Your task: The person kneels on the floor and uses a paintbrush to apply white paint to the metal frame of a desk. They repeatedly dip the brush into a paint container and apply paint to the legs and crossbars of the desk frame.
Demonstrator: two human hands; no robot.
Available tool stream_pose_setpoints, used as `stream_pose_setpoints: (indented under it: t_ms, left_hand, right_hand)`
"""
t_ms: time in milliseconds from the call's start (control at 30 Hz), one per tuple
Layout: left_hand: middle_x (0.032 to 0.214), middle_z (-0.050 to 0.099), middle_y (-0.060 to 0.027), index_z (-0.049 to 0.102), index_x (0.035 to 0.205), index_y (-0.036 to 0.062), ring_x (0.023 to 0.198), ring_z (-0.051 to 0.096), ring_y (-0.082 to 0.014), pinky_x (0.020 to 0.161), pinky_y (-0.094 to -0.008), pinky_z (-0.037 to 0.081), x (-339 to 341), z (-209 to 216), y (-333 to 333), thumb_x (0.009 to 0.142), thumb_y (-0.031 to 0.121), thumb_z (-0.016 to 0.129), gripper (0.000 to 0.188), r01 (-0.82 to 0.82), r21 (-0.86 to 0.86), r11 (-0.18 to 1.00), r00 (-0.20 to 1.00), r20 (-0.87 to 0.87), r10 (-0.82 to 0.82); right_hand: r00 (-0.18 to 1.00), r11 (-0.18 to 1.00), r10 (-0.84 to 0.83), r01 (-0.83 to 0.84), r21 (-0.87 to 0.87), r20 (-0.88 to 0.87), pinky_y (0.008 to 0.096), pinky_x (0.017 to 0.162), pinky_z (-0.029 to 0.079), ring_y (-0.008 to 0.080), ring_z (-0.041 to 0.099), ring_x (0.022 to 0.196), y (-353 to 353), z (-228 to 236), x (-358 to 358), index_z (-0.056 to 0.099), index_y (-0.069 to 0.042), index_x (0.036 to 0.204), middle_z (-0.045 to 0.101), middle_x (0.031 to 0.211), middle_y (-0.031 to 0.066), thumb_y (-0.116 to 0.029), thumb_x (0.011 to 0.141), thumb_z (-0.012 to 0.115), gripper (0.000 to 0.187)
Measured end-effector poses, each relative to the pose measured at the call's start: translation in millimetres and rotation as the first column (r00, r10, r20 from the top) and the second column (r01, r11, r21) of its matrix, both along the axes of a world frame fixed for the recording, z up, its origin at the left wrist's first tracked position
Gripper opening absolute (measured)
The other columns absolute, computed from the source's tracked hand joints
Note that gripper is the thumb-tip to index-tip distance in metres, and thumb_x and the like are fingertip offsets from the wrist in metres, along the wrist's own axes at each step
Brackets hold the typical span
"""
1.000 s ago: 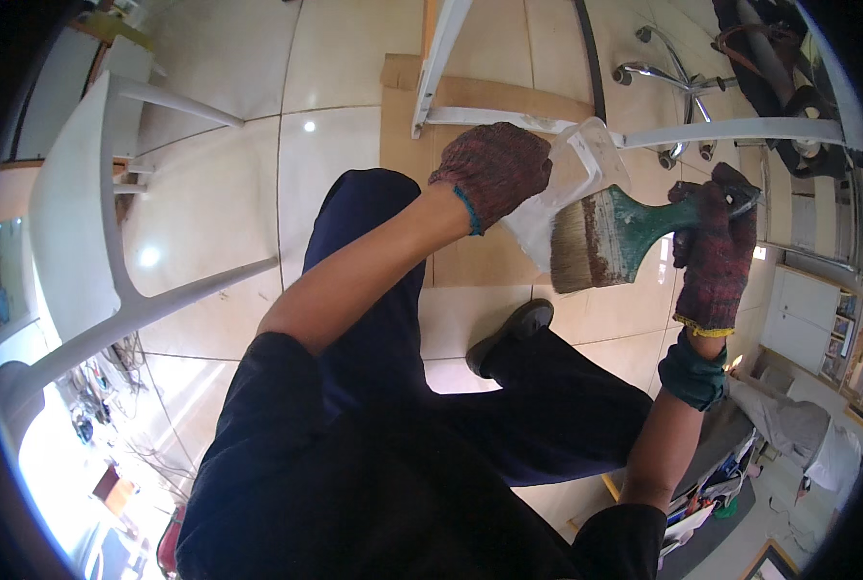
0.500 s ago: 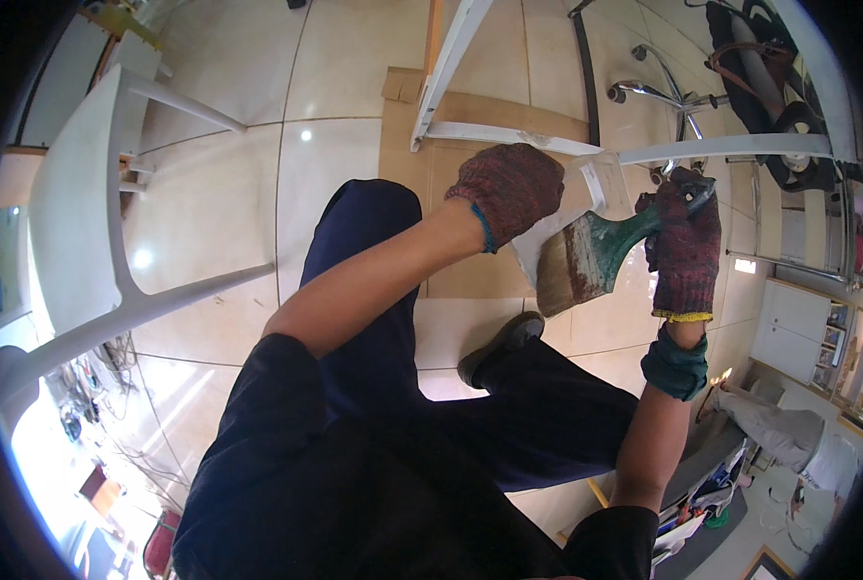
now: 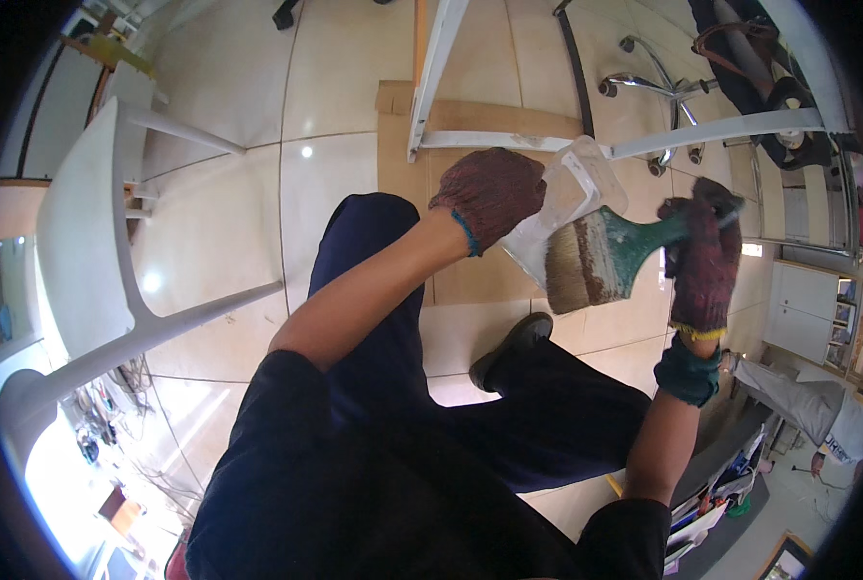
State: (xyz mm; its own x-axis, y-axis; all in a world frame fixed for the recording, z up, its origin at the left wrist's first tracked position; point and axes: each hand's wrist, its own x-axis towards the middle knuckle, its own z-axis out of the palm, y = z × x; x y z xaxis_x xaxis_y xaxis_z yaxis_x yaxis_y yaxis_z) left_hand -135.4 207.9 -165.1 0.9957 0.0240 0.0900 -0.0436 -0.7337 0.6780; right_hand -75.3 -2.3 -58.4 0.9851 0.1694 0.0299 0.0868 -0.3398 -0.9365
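Note:
My left hand (image 3: 489, 196), in a dark red knit glove with a teal cuff, is closed on the side of a translucent plastic container (image 3: 596, 182). The container is tilted, and its contents cannot be made out. In the same kind of glove with a yellow cuff, my right hand (image 3: 704, 261) grips the green handle of a wide paintbrush (image 3: 634, 244). The brush's pale bristles point left, in front of the container and overlapping it in view. A brown, paint-stained band lies between bristles and handle.
A white metal frame (image 3: 494, 141) stands just beyond my hands, over flattened cardboard (image 3: 485, 278) on the tiled floor. To the left is a white chair (image 3: 84, 232). A wheeled chair base (image 3: 678, 89) sits at far right. Another person (image 3: 789, 401) is at the right edge.
The container has turned and shows more beside my left hand. My right hand and the brush have moved slightly right. The whole view has shifted a little.

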Motion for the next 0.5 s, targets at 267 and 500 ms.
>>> stream_pose_setpoints:
  t_ms: [267,500]
  left_hand:
    - [0.078,0.06,-0.0214,0.062,0.084,0.0021,0.076,0.06,-0.0374,0.072,-0.047,0.048,0,22,14,0.084,0.028,0.043,0.032,-0.014,0.07,0.997,0.997,-0.073,0.019]
    - [0.075,0.06,-0.0196,0.062,0.08,0.0037,0.073,0.06,-0.0368,0.071,-0.0465,0.047,-2,28,16,0.083,0.032,0.043,0.034,-0.04,0.02,0.999,0.998,-0.046,0.041]
  right_hand:
    - [0.978,0.968,-0.135,0.096,0.23,0.159,0.0184,0.038,0.031,0.0062,0.044,0.045,-39,9,2,0.057,-0.007,0.107,0.062,0.08,0.0076,-0.025,0.088,0.057,0.026]
    - [0.963,0.809,-0.099,0.225,0.543,-0.252,0.0149,0.036,0.03,0.0035,0.042,0.045,-56,10,11,0.057,-0.008,0.1,0.059,0.082,0.0064,-0.026,0.087,0.056,0.022]
